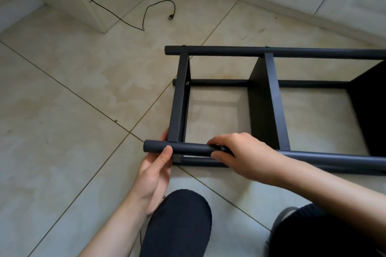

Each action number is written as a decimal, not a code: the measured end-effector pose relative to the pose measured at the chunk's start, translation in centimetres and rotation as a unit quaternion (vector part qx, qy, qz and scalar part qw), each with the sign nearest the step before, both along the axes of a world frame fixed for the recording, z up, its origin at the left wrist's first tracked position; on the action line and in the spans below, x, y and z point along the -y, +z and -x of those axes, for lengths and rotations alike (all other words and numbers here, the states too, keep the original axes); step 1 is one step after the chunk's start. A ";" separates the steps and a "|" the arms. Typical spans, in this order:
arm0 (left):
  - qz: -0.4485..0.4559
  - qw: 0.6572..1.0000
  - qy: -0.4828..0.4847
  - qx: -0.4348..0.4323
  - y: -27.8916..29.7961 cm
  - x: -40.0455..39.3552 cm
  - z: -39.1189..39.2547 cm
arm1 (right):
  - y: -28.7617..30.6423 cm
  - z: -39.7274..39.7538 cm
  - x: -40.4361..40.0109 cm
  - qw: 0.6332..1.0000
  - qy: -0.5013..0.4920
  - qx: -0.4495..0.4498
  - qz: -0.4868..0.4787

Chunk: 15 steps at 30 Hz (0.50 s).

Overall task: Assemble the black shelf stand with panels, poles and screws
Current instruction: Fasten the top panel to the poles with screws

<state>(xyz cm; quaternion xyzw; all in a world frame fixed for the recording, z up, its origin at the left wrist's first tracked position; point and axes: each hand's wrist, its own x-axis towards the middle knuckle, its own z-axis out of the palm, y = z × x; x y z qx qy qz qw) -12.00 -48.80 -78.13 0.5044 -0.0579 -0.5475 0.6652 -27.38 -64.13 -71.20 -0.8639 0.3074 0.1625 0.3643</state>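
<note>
Left hand (155, 170): at 6 o'clock, thumb and fingers pinching the near pole (188, 149) by its free end, likely steadying it against the end panel (177, 98).
Right hand (238, 155): just right of it, fingers curled round the same pole, perhaps turning or seating it.
Shelf stand (269, 102): lying on its side from centre towards 3 o'clock; matte black flat panels between round poles.
Far pole (271, 52): small screw heads showing along it.
Floor (62, 94): glossy beige tiles.
Cable (158, 12): thin, black, at 11 o'clock.

no readable text, labels or numbers anywhere
</note>
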 end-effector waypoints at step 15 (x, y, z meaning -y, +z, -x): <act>-0.034 0.997 0.012 0.068 6.7 1.2 0.3 | 4.2 0.5 -0.7 0.997 -0.062 0.013 0.051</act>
